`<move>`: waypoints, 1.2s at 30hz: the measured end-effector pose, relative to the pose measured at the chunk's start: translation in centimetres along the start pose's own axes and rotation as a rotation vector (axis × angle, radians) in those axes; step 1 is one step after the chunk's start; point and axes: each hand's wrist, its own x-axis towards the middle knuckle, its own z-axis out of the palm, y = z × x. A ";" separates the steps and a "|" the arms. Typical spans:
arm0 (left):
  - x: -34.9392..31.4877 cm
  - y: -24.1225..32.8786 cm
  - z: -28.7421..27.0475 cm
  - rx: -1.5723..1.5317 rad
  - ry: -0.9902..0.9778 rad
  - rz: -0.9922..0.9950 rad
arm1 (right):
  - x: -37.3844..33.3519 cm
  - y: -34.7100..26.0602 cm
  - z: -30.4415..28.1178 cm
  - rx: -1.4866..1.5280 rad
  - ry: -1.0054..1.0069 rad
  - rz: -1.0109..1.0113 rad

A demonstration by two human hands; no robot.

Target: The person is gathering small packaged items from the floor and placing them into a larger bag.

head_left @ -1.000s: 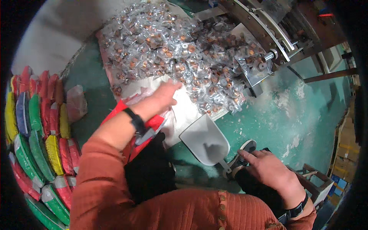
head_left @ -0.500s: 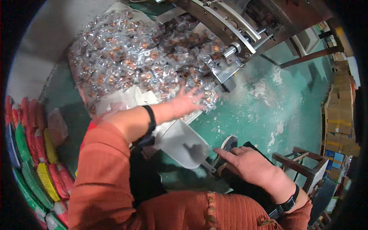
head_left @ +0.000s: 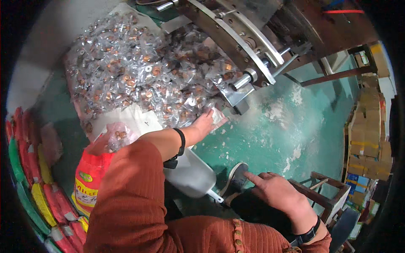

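Note:
A large heap of small clear plastic packets (head_left: pixel 139 71) with copper-coloured and silvery metal parts inside spreads across the upper left. At the heap's near right edge, my left hand (head_left: pixel 202 125) has its fingers curled about a clear packet (head_left: pixel 217 117); part of the grip is blurred. A whitish scoop (head_left: pixel 192 175) lies below my left wrist, its short handle pointing toward my legs. My right hand (head_left: pixel 278 192) hovers by my knee and shoe with the index finger stretched out, holding nothing visible. The scoop's far end is hidden behind my left forearm.
A metal machine frame (head_left: pixel 247 46) juts over the heap's right side. At the left stand a red and yellow sack (head_left: pixel 86 181) and stacked coloured bags (head_left: pixel 44 198). A wooden stool (head_left: pixel 322 198) and cardboard boxes (head_left: pixel 365 135) are on the right. The green floor (head_left: pixel 270 126) shows worn patches.
My left hand has gone from spread fingers over the packets to curled ones at the heap's edge. More of the red sack shows. My right hand stays near my knee.

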 end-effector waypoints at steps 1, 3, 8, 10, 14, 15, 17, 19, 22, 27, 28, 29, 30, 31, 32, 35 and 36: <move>-1.0 -0.5 -0.3 0.032 -0.041 -0.017 | 0.0 -0.3 -0.7 -0.008 -0.023 -0.009; -1.9 -0.6 1.1 0.038 -0.060 -0.013 | 1.1 -1.5 -1.5 0.008 -0.038 -0.008; -12.5 -4.1 2.1 0.065 -0.262 -0.034 | 1.8 -2.3 -1.8 0.022 -0.054 -0.054; -16.7 -4.8 4.3 0.013 -0.379 -0.150 | 2.0 -2.9 -1.4 0.011 0.001 -0.121; -20.9 -5.2 8.8 -0.026 -0.160 -0.144 | 2.3 -5.3 -0.9 -0.011 -0.045 -0.133; -21.4 -5.5 8.8 -0.037 -0.045 -0.106 | 2.5 -5.8 -0.6 -0.034 -0.043 -0.145; -20.8 -5.1 11.0 -0.045 0.038 -0.155 | 2.7 -7.0 -0.1 -0.078 -0.045 -0.181; -20.2 -4.8 10.1 -0.102 0.031 -0.189 | 2.6 -7.9 0.6 -0.076 -0.032 -0.197; -20.9 -4.5 9.1 -0.225 0.195 -0.319 | 1.8 -8.7 1.4 -0.072 -0.024 -0.196; -26.7 -6.9 0.3 -0.420 0.137 -0.509 | 0.1 -9.1 2.5 -0.087 0.001 -0.149; -28.1 -7.7 0.8 -0.375 0.001 -0.514 | -0.1 -9.2 2.6 -0.128 0.010 -0.159; -29.8 -8.3 1.9 -0.332 -0.138 -0.515 | -0.2 -9.3 2.7 -0.125 0.011 -0.164; -31.4 -8.5 4.1 -0.327 -0.140 -0.520 | -0.4 -9.6 2.8 -0.124 0.015 -0.175; -33.0 -8.7 7.2 -0.476 -0.397 -0.490 | -0.6 -10.0 2.8 -0.127 0.022 -0.190; -33.5 -9.1 9.0 -0.625 -0.655 -0.450 | -0.8 -10.0 3.2 -0.128 0.029 -0.196; -31.3 -10.8 8.8 -0.621 -0.555 -0.314 | -0.8 -9.4 4.1 -0.162 -0.009 -0.174; -29.4 -11.8 7.8 -0.625 -0.602 -0.213 | -0.5 -9.3 4.2 -0.151 -0.012 -0.186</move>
